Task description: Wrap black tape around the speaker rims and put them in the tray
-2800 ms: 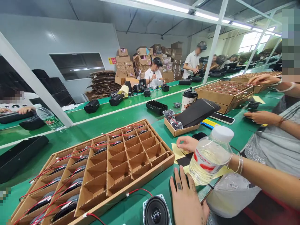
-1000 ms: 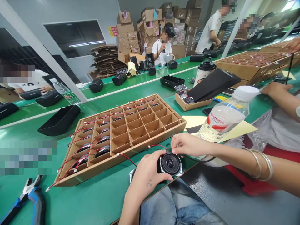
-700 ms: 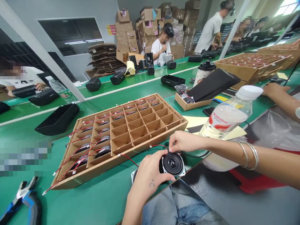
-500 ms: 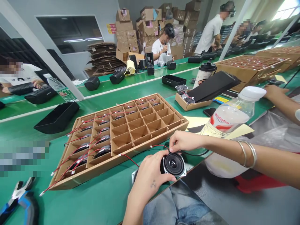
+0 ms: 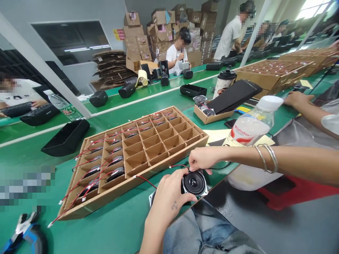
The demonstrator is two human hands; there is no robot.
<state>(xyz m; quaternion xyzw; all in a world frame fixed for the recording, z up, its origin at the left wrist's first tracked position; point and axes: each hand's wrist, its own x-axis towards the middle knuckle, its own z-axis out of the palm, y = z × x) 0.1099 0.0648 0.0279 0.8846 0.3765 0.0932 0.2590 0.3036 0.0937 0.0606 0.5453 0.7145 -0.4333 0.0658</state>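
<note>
A square-framed loudspeaker (image 5: 194, 182) with a black cone lies face up at the table's front edge. My left hand (image 5: 169, 194) grips it from the left, with the thumb at its lower edge and the fingers along its top. At the upper rim of that speaker, my right hand (image 5: 200, 158) is closed in a pinch; what lies between its fingertips is hidden. A red wire (image 5: 178, 165) with a white plug runs out beside those fingers. Mostly covered by my left hand is a second speaker (image 5: 151, 198), its red wire (image 5: 145, 180) reaching towards the divided cardboard box (image 5: 106, 201).
Several wired speakers sit in the box's left and far compartments. Pliers (image 5: 26, 231) lie at front left, near a black housing (image 5: 66, 137). A large bottle (image 5: 249, 123) stands behind my right forearm. Further back is a small carton (image 5: 205, 118). A neighbour's hand (image 5: 298, 98) is at right.
The view has shifted slightly, so the scene sits a little differently. My left hand keeps its hold on the speaker, and my right hand stays pinched at its upper rim, turned slightly.
</note>
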